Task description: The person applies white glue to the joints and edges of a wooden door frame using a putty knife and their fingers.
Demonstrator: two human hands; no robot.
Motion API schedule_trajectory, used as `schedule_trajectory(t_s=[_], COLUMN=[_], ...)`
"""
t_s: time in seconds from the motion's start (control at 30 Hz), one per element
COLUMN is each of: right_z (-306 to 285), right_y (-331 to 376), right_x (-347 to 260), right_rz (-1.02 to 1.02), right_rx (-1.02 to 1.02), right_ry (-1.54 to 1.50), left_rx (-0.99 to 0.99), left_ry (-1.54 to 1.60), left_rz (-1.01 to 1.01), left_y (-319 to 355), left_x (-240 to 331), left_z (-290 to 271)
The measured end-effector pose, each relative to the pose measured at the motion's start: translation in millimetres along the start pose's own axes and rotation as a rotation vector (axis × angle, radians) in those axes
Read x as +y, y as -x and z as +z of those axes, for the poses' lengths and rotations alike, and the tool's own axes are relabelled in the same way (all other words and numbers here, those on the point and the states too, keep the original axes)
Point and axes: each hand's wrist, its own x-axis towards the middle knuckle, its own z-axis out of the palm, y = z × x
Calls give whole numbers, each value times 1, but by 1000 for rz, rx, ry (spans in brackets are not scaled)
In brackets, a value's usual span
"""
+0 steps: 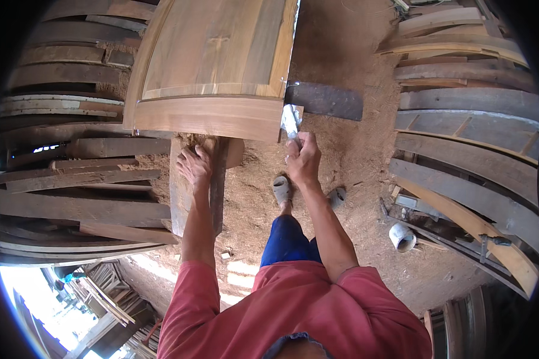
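Note:
A wooden panel door [212, 113] lies flat at the top, its near edge toward me. My right hand [304, 157] is closed around a white-smeared flat tool [290, 121] that looks like a putty knife, held at the door's near right corner. White streaks run up the door's right edge. Just short of the door, my left hand [195, 166] lies on a thick wooden beam [188, 212] that supports it from below, fingers bent and apart, holding nothing. What the tool's tip touches is hard to make out.
Stacked boards [84, 149] line the left side, and more curved planks [473, 143] lie along the right. A dark board [326, 100] sticks out from under the door. On the sawdust-covered floor [251, 191], a white bucket [402, 237] lies tipped to my right.

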Motion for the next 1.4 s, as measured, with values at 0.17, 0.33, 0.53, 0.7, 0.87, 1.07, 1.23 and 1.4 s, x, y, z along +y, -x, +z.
schedule_trajectory(t_s=[0.17, 0.33, 0.53, 0.7, 0.87, 1.07, 1.23, 1.4], right_z=[-23, -9, 15, 26, 12, -25, -42, -44], right_y=[-4, 14, 50, 8, -20, 14, -3, -20], right_x=[-9, -24, 0, -15, -32, -16, -12, -28], right_rz=[-218, -340, 136, 305, 90, -278, -334, -421], right_rx=[122, 107, 49, 69, 209, 251, 250, 163], right_ry=[264, 562, -222, -656, -599, 573, 520, 791], left_rx=[-106, -66, -95, -133, -178, -217, -163, -178], left_ry=[20, 19, 17, -7, 12, 21, 45, 37], left_rz=[-21, 18, 3, 8, 1, -3, 9, 25], left_y=[4, 0, 1, 1, 2, 4, 3, 3], left_x=[-6, -2, 3, 3, 5, 7, 2, 2], left_z=[-6, 2, -8, -12, -13, -23, -15, -15])
